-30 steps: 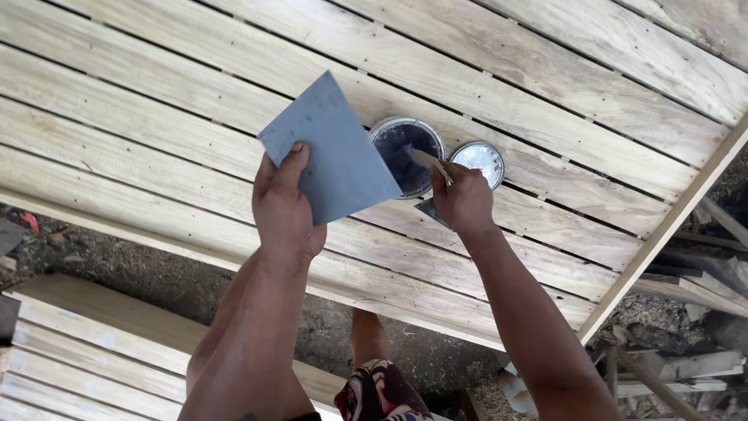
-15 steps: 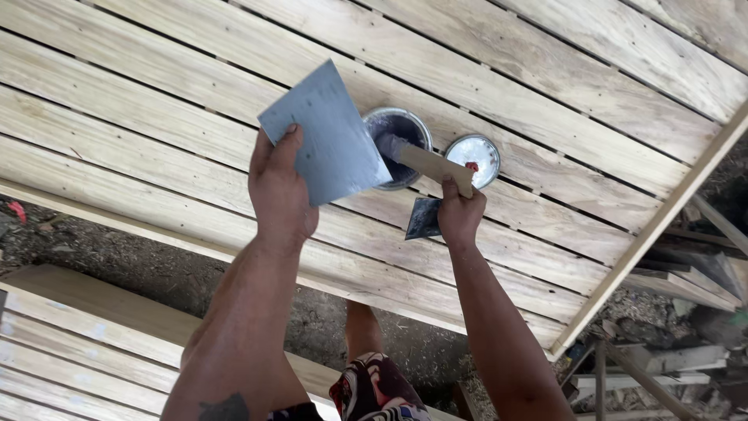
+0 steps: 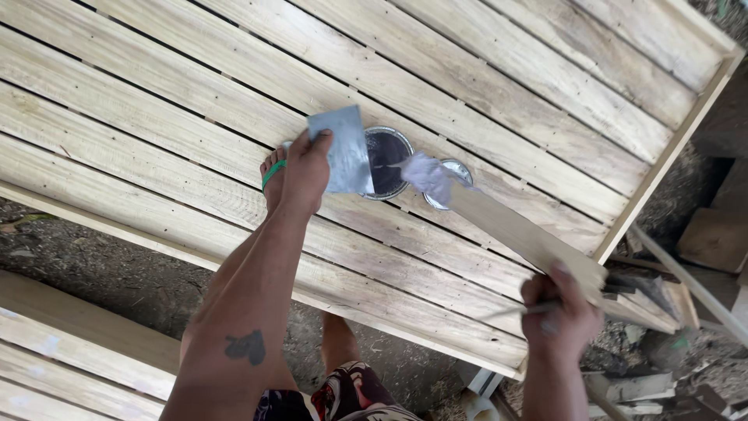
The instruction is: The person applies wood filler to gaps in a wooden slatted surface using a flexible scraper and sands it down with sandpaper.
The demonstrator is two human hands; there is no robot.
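1. Since the earlier frame your right hand [image 3: 562, 316] has pulled back to lower right, gripping a flat pale wooden stick [image 3: 518, 234] tipped with whitish putty [image 3: 427, 173].
2. Your left hand [image 3: 305, 173] pinches a grey square scraper sheet [image 3: 343, 148] beside the open round tin [image 3: 387, 160], mid-frame.
3. Tilt the stick and putty could drop onto the pale slatted wooden panel [image 3: 195, 93].

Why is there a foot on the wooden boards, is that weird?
A bit odd, yes: a foot in a green-strapped sandal rests on the slatted boards beside the open can. The stick carries a pale blob, but nothing looks spilled.
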